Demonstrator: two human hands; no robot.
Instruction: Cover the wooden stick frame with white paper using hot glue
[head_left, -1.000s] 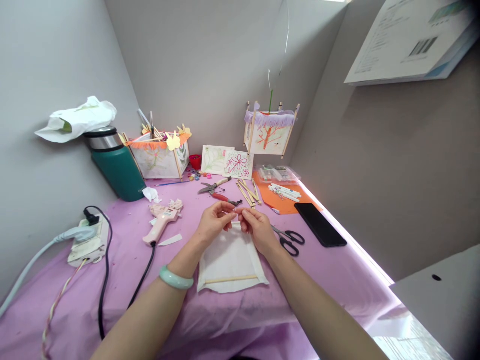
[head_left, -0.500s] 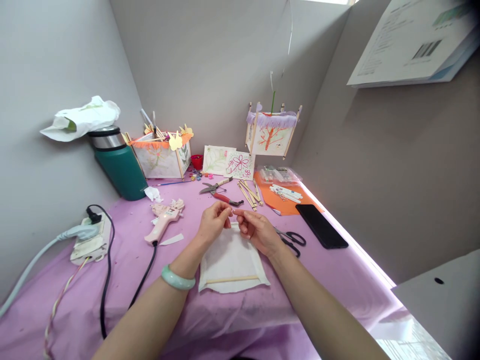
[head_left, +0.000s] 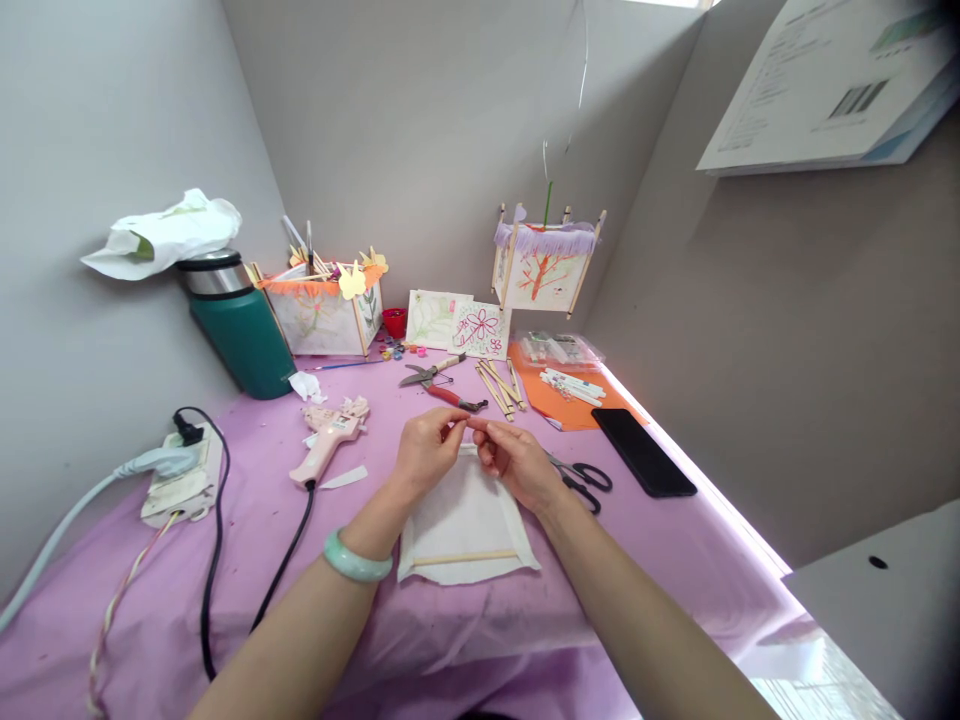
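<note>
**Both hands pinched together over the paper panel**

My left hand [head_left: 429, 450] and right hand [head_left: 516, 462] meet fingertip to fingertip. Both are closed in a pinch on a small piece [head_left: 469, 424] too tiny to make out, right over the far edge of the white paper panel [head_left: 461, 520]. The panel lies flat on the purple counter [head_left: 660, 540], with a wooden stick [head_left: 465, 557] along its near edge.

At the back, the orange-rimmed paper box [head_left: 322, 318] holds sticks and brushes standing up. The clear tray [head_left: 559, 348] holds small packets I cannot read, and the red cup [head_left: 391, 322] hides its contents.

Since half a second ago, my hands have hardly shifted and the panel lies unmoved.
</note>
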